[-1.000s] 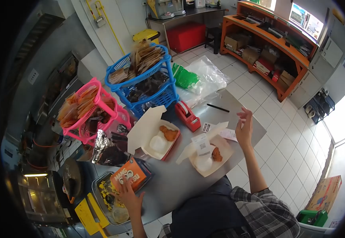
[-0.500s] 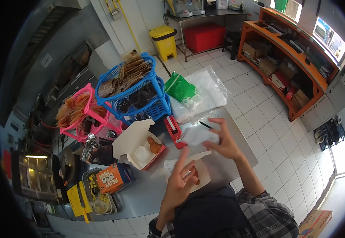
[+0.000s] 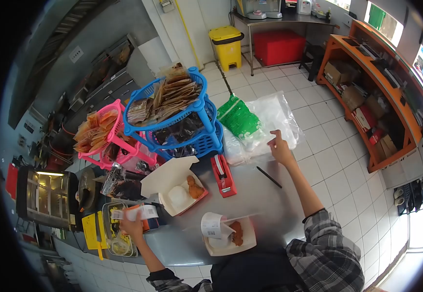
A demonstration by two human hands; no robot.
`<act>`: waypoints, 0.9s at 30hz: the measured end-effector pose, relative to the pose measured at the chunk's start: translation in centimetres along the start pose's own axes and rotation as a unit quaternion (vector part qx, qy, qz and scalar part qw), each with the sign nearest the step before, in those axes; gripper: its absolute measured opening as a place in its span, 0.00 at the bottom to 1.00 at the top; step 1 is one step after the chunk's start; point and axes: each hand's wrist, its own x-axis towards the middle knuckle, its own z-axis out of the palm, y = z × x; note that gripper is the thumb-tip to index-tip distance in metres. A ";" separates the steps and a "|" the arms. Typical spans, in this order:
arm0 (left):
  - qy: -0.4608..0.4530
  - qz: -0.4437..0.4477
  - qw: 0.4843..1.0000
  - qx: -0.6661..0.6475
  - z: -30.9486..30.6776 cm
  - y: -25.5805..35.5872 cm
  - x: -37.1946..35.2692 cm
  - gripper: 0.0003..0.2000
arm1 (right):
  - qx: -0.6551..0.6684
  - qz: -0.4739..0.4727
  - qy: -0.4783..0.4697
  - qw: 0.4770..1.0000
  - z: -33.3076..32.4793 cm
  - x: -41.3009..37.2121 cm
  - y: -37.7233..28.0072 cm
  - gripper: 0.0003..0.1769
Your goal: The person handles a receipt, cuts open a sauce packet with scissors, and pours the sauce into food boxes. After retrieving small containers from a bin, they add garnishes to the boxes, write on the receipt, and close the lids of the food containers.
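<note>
My left hand (image 3: 132,225) is over the orange katsu box (image 3: 150,224), fingers closed on a white printed receipt (image 3: 145,212) that covers most of the box. My right hand (image 3: 280,146) is held above the clear plastic bags (image 3: 282,114), fingers apart and nothing visible in them. In front of me stands an open food box (image 3: 228,249) with fried chicken (image 3: 237,233) and another printed receipt (image 3: 211,226) lying over it. Farther back, a second open box (image 3: 170,182) holds a wrapped white mound (image 3: 178,196) and fried chicken (image 3: 195,187).
A red tape dispenser (image 3: 223,177) and a black pen (image 3: 270,177) lie on the steel table (image 3: 182,243). Blue baskets (image 3: 197,102) and pink baskets (image 3: 116,138) hold packets. A green pack (image 3: 240,117) rests on the bags. At left are a food tray (image 3: 124,246) and a yellow board (image 3: 90,233).
My left hand has moved left to the orange box with a receipt. My right hand has moved back and up to the bags. The white paper near the pen is gone from there.
</note>
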 end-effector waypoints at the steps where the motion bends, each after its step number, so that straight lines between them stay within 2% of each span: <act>1: -0.112 -0.102 0.969 0.194 0.7 -1.2 0.2 0.35 | 0.001 0.001 -0.004 1.000 -0.3 0.3 0.8 0.29; 2: -0.098 -0.113 0.970 0.190 1.3 -2.4 0.4 0.39 | -0.064 -0.045 -0.010 0.997 -0.5 0.5 1.3 0.30; 3: -0.099 -0.117 0.969 0.192 1.7 -3.7 0.8 0.39 | -0.127 -0.092 -0.014 0.987 -0.4 0.7 1.7 0.30; 5: -0.123 -0.142 0.969 0.162 1.8 -5.6 1.4 0.40 | -0.134 -0.085 -0.051 0.986 -0.5 1.0 1.5 0.30; 6: -0.172 -0.092 0.973 -0.124 2.8 -9.5 1.8 0.48 | -0.126 -0.047 -0.064 0.989 -0.4 1.3 0.9 0.31; 7: -0.170 -0.097 0.973 -0.122 2.2 -7.8 1.4 0.48 | -0.117 -0.009 -0.077 0.990 -0.3 1.6 0.4 0.31; 8: -0.157 -0.165 0.973 -0.029 0.3 -3.8 0.9 0.52 | -0.115 -0.009 -0.085 0.990 -0.1 2.0 0.1 0.31; 9: -0.142 -0.232 0.960 0.068 -1.0 -1.9 0.5 0.57 | -0.099 0.015 -0.043 0.994 0.2 2.2 -0.2 0.32; 10: -0.137 -0.236 0.954 0.125 0.0 -5.6 1.6 0.63 | -0.082 0.041 -0.004 0.996 0.7 2.0 -0.5 0.33; 11: -0.135 -0.244 0.951 0.135 -0.4 -4.9 1.4 0.63 | -0.077 0.043 -0.017 0.996 1.1 1.6 -0.8 0.33; 13: -0.028 -0.350 0.912 0.212 -0.9 -1.8 1.6 0.61 | -0.106 -0.038 0.080 0.990 1.8 1.2 -1.4 0.31; 14: 0.054 -0.311 0.920 0.231 -0.7 -2.4 1.9 0.59 | -0.092 -0.046 0.079 0.992 1.9 0.9 -1.8 0.30; 15: 0.060 -0.316 0.917 0.237 -1.0 -2.9 2.0 0.59 | -0.085 -0.048 0.073 0.993 1.8 0.1 -2.2 0.30; 17: 0.088 -0.254 0.955 0.122 -3.3 4.1 0.8 0.51 | 0.086 0.061 -0.065 0.992 0.0 -2.3 -5.4 0.26; 18: 0.026 -0.107 0.994 0.016 -4.1 4.4 0.1 0.44 | 0.089 0.063 -0.069 0.992 -0.4 -3.6 -5.8 0.26; 19: -0.039 0.042 0.994 -0.090 -4.9 4.8 -0.9 0.38 | 0.020 -0.005 -0.081 0.996 -0.9 -5.1 -6.0 0.24; 20: -0.163 0.060 0.977 -0.127 -6.0 7.5 -2.9 0.34 | -0.049 -0.072 -0.093 0.992 -1.2 -6.6 -6.2 0.22; 21: -0.285 0.076 0.942 -0.163 -6.6 10.9 -5.0 0.30 | -0.047 -0.068 -0.098 0.992 -1.4 -8.0 -6.5 0.22; 22: -0.362 0.208 0.891 -0.176 -6.4 13.3 -6.4 0.31 | 0.049 0.012 -0.144 0.988 -1.7 -9.3 -6.9 0.19; 23: -0.429 0.335 0.818 -0.187 -6.0 15.4 -7.7 0.32 | 0.142 0.091 -0.188 0.968 -1.8 -10.3 -7.1 0.17; 24: -0.474 0.279 0.830 -0.088 -6.1 17.8 -9.5 0.29 | 0.142 0.093 -0.190 0.967 -1.7 -11.3 -7.2 0.17; 25: -0.512 0.220 0.831 0.011 -6.1 19.6 -10.8 0.26 | 0.186 0.135 -0.235 0.944 -1.5 -12.1 -7.4 0.17; 26: -0.512 0.218 0.831 0.011 -5.1 20.3 -11.4 0.26 | 0.229 0.176 -0.278 0.916 -1.2 -13.0 -7.4 0.18; 27: -0.526 0.162 0.835 -0.019 -3.6 20.3 -11.7 0.27 | 0.229 0.177 -0.278 0.916 -0.9 -14.1 -7.3 0.18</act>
